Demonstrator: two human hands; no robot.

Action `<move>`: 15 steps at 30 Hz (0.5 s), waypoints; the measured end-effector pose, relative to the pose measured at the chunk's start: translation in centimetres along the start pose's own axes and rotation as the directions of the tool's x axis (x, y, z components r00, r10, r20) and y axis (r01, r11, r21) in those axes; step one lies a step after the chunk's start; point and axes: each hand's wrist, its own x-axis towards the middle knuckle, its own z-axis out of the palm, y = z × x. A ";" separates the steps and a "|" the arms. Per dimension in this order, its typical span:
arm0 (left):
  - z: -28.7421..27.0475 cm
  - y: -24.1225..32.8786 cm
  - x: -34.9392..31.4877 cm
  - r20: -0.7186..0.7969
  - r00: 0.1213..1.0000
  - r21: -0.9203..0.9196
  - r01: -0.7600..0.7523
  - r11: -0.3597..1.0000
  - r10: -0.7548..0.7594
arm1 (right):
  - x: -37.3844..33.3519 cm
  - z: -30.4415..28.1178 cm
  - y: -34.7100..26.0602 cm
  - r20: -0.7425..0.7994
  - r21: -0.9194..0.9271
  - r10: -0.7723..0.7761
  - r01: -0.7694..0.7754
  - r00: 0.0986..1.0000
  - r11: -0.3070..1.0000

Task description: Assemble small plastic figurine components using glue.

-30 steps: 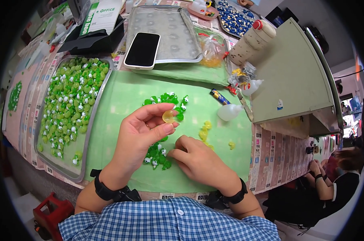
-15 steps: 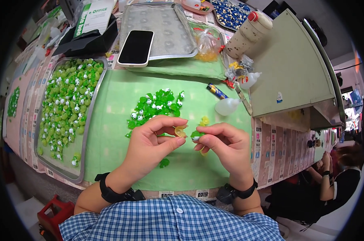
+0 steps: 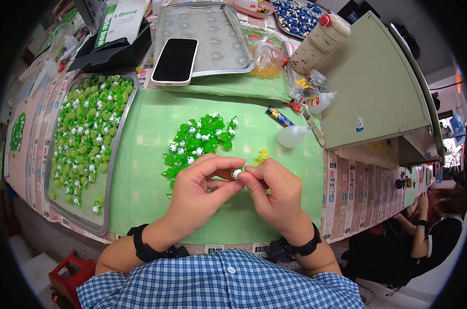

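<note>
My left hand and my right hand meet fingertip to fingertip over the green mat. Pinched in my right fingers is a small green piece with a white, black-dotted eye. The translucent yellow piece seen earlier in my left fingers is now hidden where the fingertips meet; that hand keeps its pinch. Just beyond my left hand lies a heap of similar green pieces with white eyes. Several loose yellow pieces lie behind my right hand, partly covered by it.
On the left stands a metal tray full of green and yellow-green pieces. A white squeeze bottle, a blue tube and a phone lie farther back. A grey-green cabinet borders the right; a co-worker sits beyond.
My hands have come together, the right one moving left. The green piece now meets my left fingertips, and the yellow piece has gone out of sight.
</note>
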 end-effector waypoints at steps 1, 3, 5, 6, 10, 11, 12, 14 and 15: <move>0.0 0.1 -0.1 -0.014 1.000 0.034 -0.006 0.999 0.007 | 0.0 0.1 -0.1 -0.006 -0.020 -0.020 0.020 1.000 1.000; 0.0 0.1 -0.2 -0.028 0.999 0.067 -0.014 0.998 0.016 | 0.1 0.2 -0.2 -0.012 -0.040 -0.043 0.042 0.999 0.998; 0.0 0.2 -0.3 -0.028 0.997 0.150 -0.061 0.987 0.066 | 0.1 0.1 -0.3 -0.035 -0.036 -0.081 0.080 0.996 0.996; 0.0 0.3 -0.3 -0.029 0.997 0.152 -0.063 0.986 0.068 | 0.1 0.1 -0.4 -0.035 -0.035 -0.083 0.082 0.996 0.996; -0.3 0.5 -0.1 -0.027 1.000 -0.068 -0.003 0.998 0.001 | 0.3 -0.3 -0.6 -0.056 -0.082 -0.146 0.141 0.988 0.987; -0.5 0.4 0.1 0.000 0.999 -0.154 0.036 0.987 -0.036 | 0.3 -0.4 -0.6 -0.061 -0.122 -0.180 0.171 0.982 0.978; -0.8 0.3 0.2 -0.001 0.999 -0.152 0.033 0.988 -0.034 | 0.3 -0.5 -0.6 -0.063 -0.120 -0.183 0.174 0.981 0.977; -1.5 0.0 0.3 0.114 0.977 -0.235 0.202 0.951 -0.180 | 0.1 -0.5 -0.5 -0.071 -0.161 -0.242 0.229 0.968 0.960; -1.6 -0.1 0.3 0.115 0.977 -0.234 0.201 0.951 -0.179 | 0.1 -0.5 -0.4 -0.073 -0.162 -0.244 0.229 0.967 0.960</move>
